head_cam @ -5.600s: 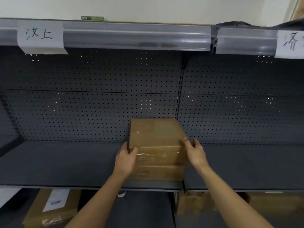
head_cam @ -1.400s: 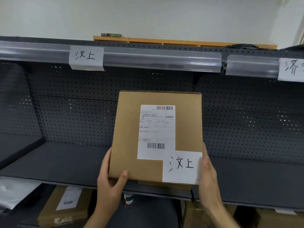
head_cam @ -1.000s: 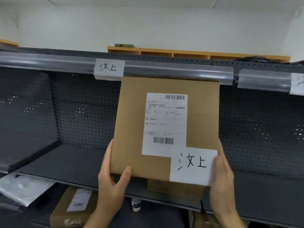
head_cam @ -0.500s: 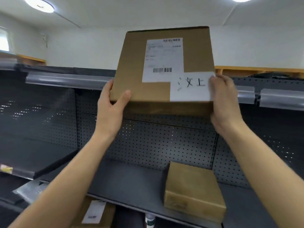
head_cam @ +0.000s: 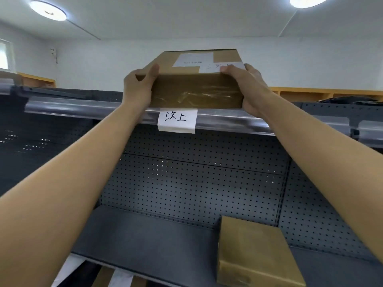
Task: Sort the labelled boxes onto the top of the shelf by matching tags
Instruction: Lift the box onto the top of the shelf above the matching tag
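**A:** Head view first. What do you see up high?

**B:** A brown box [head_cam: 196,94] at the front edge of the top of the shelf [head_cam: 228,121]. Both arms reach up to it.

**A:** How are the hands holding it?

**B:** The left hand [head_cam: 137,89] is wrapped on the left end of the box, with the thumb up on the top. The right hand [head_cam: 247,88] is wrapped on the right end, with the fingers lying over the top. Both hands are pressed tight on the box.

**A:** Is the box flat?

**B:** I see its top and its front side. The front side has shiny tape on it. I cannot tell if the bottom is fully down on the shelf.

**A:** Any writing?

**B:** Yes. A white tag [head_cam: 176,120] hangs on the front rail, just under the box, with two hand-drawn signs on it. The box has a white label [head_cam: 192,60] on top, and a second paper [head_cam: 217,67] with pen marks beside it, touching the right fingers.

**A:** Anything lower down?

**B:** Another brown box [head_cam: 257,253] sits on the lower shelf [head_cam: 155,245], near its front edge, over to the right.
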